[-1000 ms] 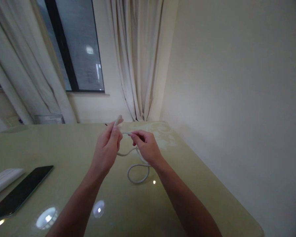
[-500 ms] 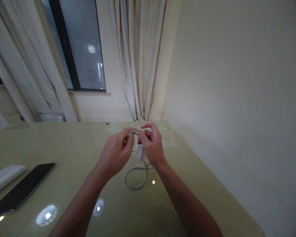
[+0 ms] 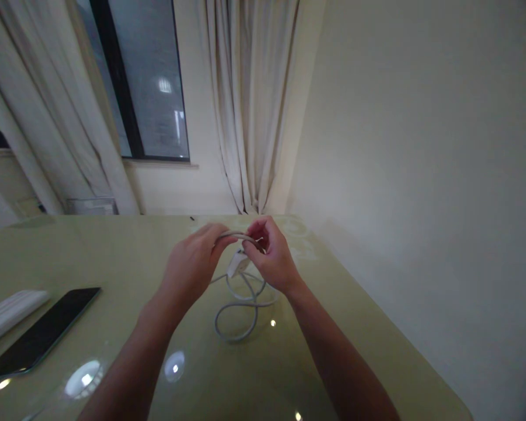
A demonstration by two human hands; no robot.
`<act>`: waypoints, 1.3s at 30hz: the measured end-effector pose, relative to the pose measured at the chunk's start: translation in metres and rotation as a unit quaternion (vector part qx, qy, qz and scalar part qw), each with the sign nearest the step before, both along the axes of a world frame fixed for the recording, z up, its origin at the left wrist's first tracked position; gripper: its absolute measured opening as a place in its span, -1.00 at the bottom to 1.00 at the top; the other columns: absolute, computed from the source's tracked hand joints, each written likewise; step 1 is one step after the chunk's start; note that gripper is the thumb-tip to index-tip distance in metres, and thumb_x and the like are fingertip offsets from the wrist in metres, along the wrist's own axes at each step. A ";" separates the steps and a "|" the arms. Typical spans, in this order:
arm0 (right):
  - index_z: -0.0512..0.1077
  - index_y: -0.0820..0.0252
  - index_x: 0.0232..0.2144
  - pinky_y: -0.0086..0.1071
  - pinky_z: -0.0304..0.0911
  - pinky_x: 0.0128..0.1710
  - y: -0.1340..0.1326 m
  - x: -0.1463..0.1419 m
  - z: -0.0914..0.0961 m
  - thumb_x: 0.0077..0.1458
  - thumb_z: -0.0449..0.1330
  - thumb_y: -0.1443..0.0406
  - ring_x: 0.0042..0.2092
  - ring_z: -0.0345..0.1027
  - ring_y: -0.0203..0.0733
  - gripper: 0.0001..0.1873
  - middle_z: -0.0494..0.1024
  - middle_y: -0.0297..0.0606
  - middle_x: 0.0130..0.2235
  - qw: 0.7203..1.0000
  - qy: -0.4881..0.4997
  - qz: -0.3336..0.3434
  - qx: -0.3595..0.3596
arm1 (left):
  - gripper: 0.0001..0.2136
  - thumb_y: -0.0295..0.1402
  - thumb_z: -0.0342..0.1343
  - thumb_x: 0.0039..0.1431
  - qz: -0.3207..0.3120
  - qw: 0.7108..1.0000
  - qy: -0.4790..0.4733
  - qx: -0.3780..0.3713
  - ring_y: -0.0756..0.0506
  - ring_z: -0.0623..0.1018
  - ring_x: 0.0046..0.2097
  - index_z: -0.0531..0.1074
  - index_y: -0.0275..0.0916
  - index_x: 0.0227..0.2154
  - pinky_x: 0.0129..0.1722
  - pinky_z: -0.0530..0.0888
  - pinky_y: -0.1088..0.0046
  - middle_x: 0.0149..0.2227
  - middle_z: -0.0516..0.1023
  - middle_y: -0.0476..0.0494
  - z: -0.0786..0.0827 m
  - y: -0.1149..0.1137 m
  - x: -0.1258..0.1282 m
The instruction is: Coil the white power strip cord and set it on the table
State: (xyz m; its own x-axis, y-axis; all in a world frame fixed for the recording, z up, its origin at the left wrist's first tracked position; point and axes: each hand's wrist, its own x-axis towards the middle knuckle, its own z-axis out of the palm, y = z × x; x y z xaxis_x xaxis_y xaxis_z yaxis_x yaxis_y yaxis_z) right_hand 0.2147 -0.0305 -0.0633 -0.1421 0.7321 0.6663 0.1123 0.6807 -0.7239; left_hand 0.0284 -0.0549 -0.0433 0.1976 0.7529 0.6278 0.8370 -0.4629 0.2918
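Note:
Above the table, a pale grey cable (image 3: 235, 234) runs from one hand to the other in a short bend. My left hand (image 3: 196, 255) pinches it between thumb and fingers. Fingers curled, my right hand (image 3: 268, 252) grips the cable at the other end of the bend. A white plug or adapter block (image 3: 237, 264) hangs just below the right fingers, partly hidden by them. Under it the slack cable (image 3: 236, 338) lies in loose loops on the glossy table.
At the left of the greenish table (image 3: 127, 251) lie a dark phone or tablet (image 3: 44, 332) and a long white object (image 3: 13, 313). A tiny dark bit (image 3: 191, 218) sits near the far edge. A wall (image 3: 421, 175) borders the right side.
My left hand has slid left, so more cable shows between the hands. My right fingers have curled in. The white block has tilted and shifted left, and the loops have spread.

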 end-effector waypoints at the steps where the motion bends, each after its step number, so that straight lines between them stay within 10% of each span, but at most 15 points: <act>1: 0.34 0.08 -0.21 -0.39 0.37 -0.30 0.000 0.002 0.000 0.20 0.25 0.37 -0.30 0.41 -0.28 -0.84 0.46 -0.38 -0.27 0.999 -0.028 -0.022 0.035 | -0.62 -0.03 -0.06 0.48 -0.001 1.000 -0.002 -0.016 -0.16 0.57 -0.31 0.53 -0.16 -0.21 -0.32 0.31 0.36 -0.29 0.63 -0.14 0.001 0.000 -0.001; 6: 0.46 0.13 -0.33 -0.29 0.31 -0.14 0.002 0.008 -0.003 0.37 0.15 0.38 -0.17 0.39 -0.13 -0.81 0.52 -0.21 -0.26 0.918 -0.221 -0.212 0.252 | -0.66 -0.05 0.04 0.42 -0.013 0.997 -0.070 -0.038 -0.14 0.60 -0.37 0.58 -0.11 0.00 -0.30 0.35 0.39 -0.28 0.72 -0.09 0.004 -0.003 -0.001; 10: 0.50 0.14 -0.30 -0.32 0.26 -0.24 0.006 0.006 -0.014 0.42 0.14 0.33 -0.26 0.44 -0.14 -0.80 0.58 -0.23 -0.35 0.876 -0.270 -0.290 0.276 | -0.68 -0.10 0.05 0.42 -0.029 0.994 -0.104 -0.026 -0.10 0.59 -0.37 0.65 -0.10 -0.06 -0.28 0.38 0.41 -0.23 0.73 -0.09 0.005 -0.005 0.001; 18: 0.41 0.09 0.01 -0.37 0.42 -0.18 0.003 -0.005 -0.017 0.40 0.18 0.17 -0.20 0.64 -0.18 -0.78 0.73 -0.23 -0.14 0.972 -0.123 -0.185 0.075 | -0.70 -0.13 0.15 0.31 -0.058 0.958 -0.276 -0.046 -0.01 0.40 -0.50 0.66 -0.21 -0.14 -0.52 0.27 0.50 -0.51 0.48 0.00 0.011 -0.003 -0.008; 22: 0.32 0.07 0.10 -0.31 0.44 -0.14 0.004 -0.006 -0.013 0.23 0.34 0.18 -0.18 0.64 -0.13 -0.55 0.72 -0.31 -0.22 0.991 -0.090 -0.102 0.015 | -0.64 -0.05 0.11 0.33 -0.078 0.935 -0.338 -0.072 0.02 0.33 -0.53 0.62 -0.25 -0.24 -0.59 0.23 0.53 -0.49 0.44 -0.01 0.009 -0.001 -0.012; 27: 0.51 0.13 -0.07 -0.41 0.36 -0.31 0.003 0.007 0.001 0.23 0.31 0.30 -0.32 0.54 -0.23 -0.79 0.65 -0.35 -0.32 0.987 -0.124 -0.103 -0.003 | -0.56 -0.02 -0.06 0.43 -0.037 0.949 -0.302 -0.081 -0.03 0.46 -0.50 0.60 -0.23 -0.22 -0.53 0.36 0.47 -0.42 0.54 -0.06 0.006 0.001 -0.014; 32: 0.59 0.19 -0.01 -0.28 0.29 -0.12 -0.009 0.025 0.020 0.36 0.22 0.32 -0.18 0.47 -0.14 -0.79 0.63 -0.20 -0.20 0.918 -0.343 -0.167 0.109 | -0.61 -0.13 -0.10 0.47 0.032 0.988 -0.152 -0.004 -0.17 0.62 -0.24 0.61 -0.19 -0.14 -0.25 0.47 0.33 -0.30 0.66 -0.13 0.007 -0.003 -0.006; 39: 0.54 0.17 0.01 -0.19 0.17 0.03 -0.009 0.037 0.025 0.41 0.14 0.38 -0.02 0.36 -0.04 -0.78 0.61 -0.17 -0.11 0.824 -0.462 -0.241 0.221 | -0.65 -0.27 -0.10 0.48 -0.041 0.993 -0.087 0.073 -0.17 0.61 -0.04 0.59 -0.26 -0.05 0.02 0.46 0.26 -0.07 0.64 -0.21 0.008 -0.006 0.000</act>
